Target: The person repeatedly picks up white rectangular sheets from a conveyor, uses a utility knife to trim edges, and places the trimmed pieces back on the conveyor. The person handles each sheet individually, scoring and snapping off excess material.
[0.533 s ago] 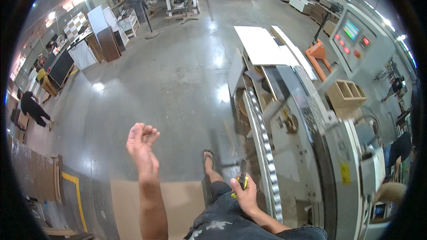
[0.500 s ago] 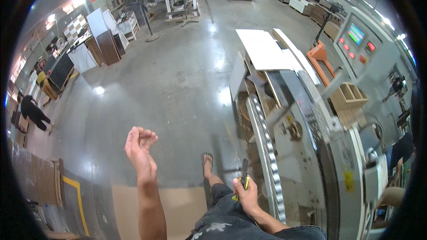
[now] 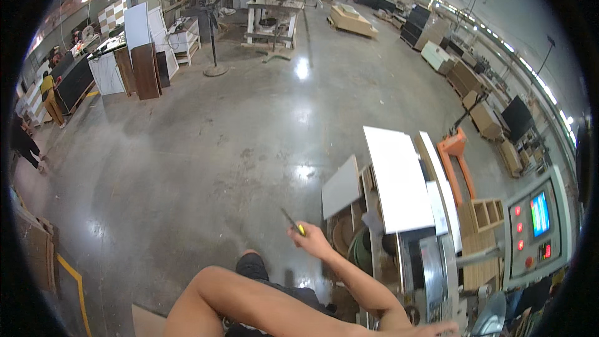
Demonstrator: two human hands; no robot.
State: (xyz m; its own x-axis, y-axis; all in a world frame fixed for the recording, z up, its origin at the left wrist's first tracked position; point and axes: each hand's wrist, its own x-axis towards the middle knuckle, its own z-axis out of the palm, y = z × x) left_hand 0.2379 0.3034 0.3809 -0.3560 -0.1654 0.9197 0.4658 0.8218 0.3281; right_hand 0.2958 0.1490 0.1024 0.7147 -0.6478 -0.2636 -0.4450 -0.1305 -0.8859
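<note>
In front of my body, my right hand is closed round the yellow-and-black handle of what looks like a utility knife. Its thin dark blade points up and to the left over the floor. My left arm bends sharply and crosses low in front of me to the right. At the picture's lower edge, my left hand is by the machine; its fingers are partly cut off and smeared. Just beyond that hand stands the machine's metal front end. A white panel lies on top of the machine.
A control panel with a lit screen and red buttons rises at the right. Behind it are an orange pallet jack and a wooden compartment box. Boards lean at the back left. Two people work at the far left.
My left hand has swung from the left across my body to the machine. The right hand has moved up and left with the knife. The view has turned and tilted upward.
</note>
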